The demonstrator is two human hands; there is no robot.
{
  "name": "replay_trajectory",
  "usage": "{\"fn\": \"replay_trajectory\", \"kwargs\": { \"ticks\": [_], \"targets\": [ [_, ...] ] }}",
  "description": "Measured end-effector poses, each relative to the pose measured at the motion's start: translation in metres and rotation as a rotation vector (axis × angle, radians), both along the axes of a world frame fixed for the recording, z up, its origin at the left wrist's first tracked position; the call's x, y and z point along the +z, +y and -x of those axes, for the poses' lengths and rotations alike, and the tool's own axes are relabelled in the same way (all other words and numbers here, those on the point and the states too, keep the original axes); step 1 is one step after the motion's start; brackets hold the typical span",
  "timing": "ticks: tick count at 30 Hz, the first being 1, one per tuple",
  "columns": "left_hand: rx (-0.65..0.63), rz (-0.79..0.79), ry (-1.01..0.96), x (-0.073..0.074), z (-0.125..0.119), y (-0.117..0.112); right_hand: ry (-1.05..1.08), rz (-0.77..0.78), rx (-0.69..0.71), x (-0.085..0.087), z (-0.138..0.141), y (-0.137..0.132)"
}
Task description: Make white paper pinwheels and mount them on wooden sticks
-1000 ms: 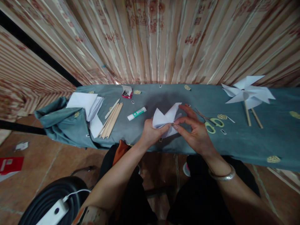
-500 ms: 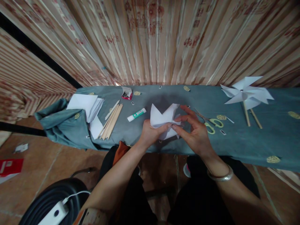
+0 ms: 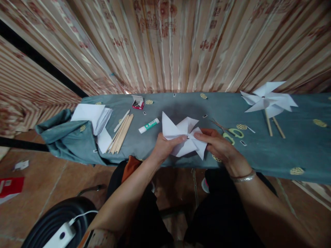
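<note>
A white paper pinwheel (image 3: 186,150) is held just above the near side of the cloth-covered table, its blades spread and a shiny metal pin head at its centre. My left hand (image 3: 165,146) grips it from the left, thumb laid beside the pin. From the right, my right hand (image 3: 217,143) pinches a blade with the thumb on top; its other fingers are partly hidden behind the paper. A glue stick (image 3: 149,126) lies left of the pinwheel, and green-handled scissors (image 3: 230,132) lie to the right of my right hand.
On the blue-green tablecloth (image 3: 271,155) are a red box of pins (image 3: 138,102), a bundle of wooden sticks (image 3: 121,134), a white pen (image 3: 122,120) and stacked paper (image 3: 89,113). Pinwheels on sticks (image 3: 269,100) lie at the right. A curtain (image 3: 165,48) hangs behind the table.
The pinwheel has been turned flatter, so its blades and pin head now show. My right hand has gone from fingertips at the centre to gripping the right-hand blade.
</note>
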State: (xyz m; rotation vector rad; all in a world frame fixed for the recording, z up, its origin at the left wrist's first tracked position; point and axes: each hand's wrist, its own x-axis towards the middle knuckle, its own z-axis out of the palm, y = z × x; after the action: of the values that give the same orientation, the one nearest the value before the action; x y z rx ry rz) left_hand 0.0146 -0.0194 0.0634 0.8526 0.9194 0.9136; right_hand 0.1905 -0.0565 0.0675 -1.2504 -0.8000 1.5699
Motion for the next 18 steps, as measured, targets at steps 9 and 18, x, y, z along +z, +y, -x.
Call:
{"fn": "replay_trajectory", "kwargs": {
  "ticks": [9, 18],
  "targets": [
    [-0.014, -0.106, 0.121, 0.0018, 0.0011, 0.001, -0.067, -0.033, -0.038, 0.0033, 0.0048, -0.0014],
    [0.005, -0.181, 0.174, 0.0014, -0.0005, 0.0024, -0.13, -0.093, -0.09, 0.0032, 0.0072, -0.0022]
  ]
}}
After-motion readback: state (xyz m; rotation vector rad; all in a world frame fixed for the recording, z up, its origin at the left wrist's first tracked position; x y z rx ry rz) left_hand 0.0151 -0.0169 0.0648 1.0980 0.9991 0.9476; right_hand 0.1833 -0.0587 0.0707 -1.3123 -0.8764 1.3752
